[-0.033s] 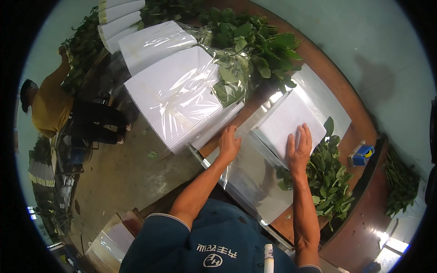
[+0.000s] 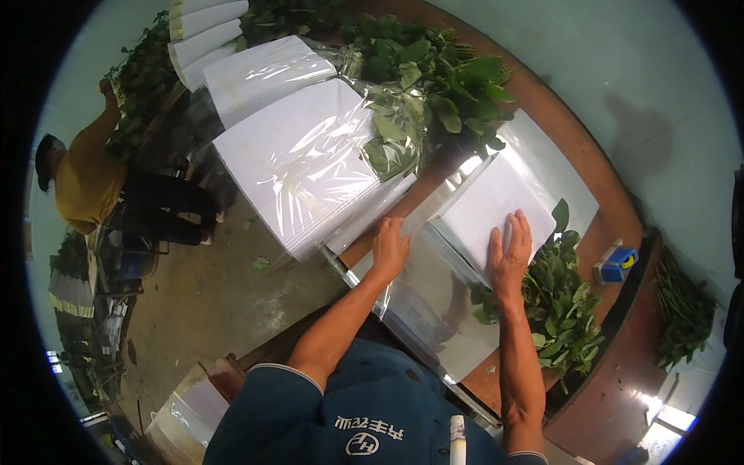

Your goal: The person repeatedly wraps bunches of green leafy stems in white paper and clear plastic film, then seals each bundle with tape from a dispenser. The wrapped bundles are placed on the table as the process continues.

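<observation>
My right hand lies flat with fingers stretched over a white ribbed sheet. This sheet tops a stack on clear plastic film spread across the table. At the film's left edge, my left hand has its fingers curled; they appear to pinch the film, though the fingertips are partly hidden. Leafy green stems stick out from beside the white stack, near my right wrist. Left of my left hand are wrapped bundles with white ribbed covers under shiny film, leaves showing at one end.
A blue tape dispenser sits at the table's right side. Loose leafy bunches lie along the back of the brown table. Another person in a yellow top stands at far left. More stems rest at far right.
</observation>
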Motion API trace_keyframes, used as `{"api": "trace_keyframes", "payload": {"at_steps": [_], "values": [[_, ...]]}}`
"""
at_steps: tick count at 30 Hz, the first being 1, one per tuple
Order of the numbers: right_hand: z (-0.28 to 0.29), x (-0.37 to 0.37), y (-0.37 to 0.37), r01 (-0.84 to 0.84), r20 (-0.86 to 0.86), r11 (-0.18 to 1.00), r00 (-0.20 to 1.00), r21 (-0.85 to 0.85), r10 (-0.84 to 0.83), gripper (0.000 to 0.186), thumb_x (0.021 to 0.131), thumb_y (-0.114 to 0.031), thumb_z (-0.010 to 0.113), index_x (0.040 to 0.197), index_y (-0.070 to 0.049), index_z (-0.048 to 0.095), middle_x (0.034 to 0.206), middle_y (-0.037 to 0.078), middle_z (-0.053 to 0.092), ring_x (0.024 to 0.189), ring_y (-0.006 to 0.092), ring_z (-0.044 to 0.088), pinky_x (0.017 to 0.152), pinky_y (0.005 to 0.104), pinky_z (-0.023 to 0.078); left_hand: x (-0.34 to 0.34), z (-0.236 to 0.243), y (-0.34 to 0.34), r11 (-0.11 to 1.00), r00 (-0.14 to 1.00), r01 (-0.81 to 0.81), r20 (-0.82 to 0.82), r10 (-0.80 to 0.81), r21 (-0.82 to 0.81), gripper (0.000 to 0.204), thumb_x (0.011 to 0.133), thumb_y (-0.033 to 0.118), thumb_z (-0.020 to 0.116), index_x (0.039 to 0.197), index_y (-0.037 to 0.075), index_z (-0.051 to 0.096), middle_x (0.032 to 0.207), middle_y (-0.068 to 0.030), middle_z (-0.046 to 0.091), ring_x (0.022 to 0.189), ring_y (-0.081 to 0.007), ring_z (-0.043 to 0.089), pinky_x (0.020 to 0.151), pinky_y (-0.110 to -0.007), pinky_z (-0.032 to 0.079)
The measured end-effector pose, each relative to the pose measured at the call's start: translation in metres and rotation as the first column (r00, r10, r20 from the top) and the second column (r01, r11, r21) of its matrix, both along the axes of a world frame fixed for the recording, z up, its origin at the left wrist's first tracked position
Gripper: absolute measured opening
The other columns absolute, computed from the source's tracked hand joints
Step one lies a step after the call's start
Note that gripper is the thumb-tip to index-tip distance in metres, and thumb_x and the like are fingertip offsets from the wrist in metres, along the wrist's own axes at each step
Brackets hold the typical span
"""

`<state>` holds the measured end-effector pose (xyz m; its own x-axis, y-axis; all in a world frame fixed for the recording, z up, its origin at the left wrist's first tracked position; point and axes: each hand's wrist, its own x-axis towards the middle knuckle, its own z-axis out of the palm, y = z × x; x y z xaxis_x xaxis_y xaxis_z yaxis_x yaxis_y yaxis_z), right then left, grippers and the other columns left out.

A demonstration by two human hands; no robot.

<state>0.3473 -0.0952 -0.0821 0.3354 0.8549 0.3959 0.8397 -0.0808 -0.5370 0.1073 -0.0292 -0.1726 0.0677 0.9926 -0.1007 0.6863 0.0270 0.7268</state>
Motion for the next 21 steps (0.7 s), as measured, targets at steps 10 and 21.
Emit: {"api": "trace_keyframes", "payload": {"at_steps": [10, 21], "values": [[-0.004, 0.000, 0.000, 0.009, 0.004, 1.000, 1.000, 0.011, -0.009, 0.043, 0.099, -0.019, 0.065, 0.137, -0.002, 0.057, 0.148, 0.025, 0.052, 0.137, 0.0425, 0.050, 0.115, 0.0486, 0.038, -0.028, -0.016, -0.019, 0.953, 0.960, 0.168, -0.261, -0.100, 0.254, 0.014, 0.088, 0.016, 0.074, 0.084, 0.002, 0.072, 0.104, -0.0142, 0.069, 0.092, -0.0384, 0.067, 0.079, -0.049, 0.050], [-0.005, 0.001, 0.000, 0.003, 0.009, 1.000, 1.000, -0.007, -0.003, 0.043, 0.099, -0.019, 0.065, 0.138, -0.002, 0.056, 0.150, 0.024, 0.051, 0.138, 0.0413, 0.049, 0.115, 0.0476, 0.039, -0.052, -0.036, -0.019, 0.942, 0.927, 0.099, 0.373, 0.030, -0.322, 0.024, 0.091, 0.024, 0.077, 0.090, 0.000, 0.074, 0.074, -0.0074, 0.072, 0.067, -0.0154, 0.069, 0.059, -0.032, 0.052]]}}
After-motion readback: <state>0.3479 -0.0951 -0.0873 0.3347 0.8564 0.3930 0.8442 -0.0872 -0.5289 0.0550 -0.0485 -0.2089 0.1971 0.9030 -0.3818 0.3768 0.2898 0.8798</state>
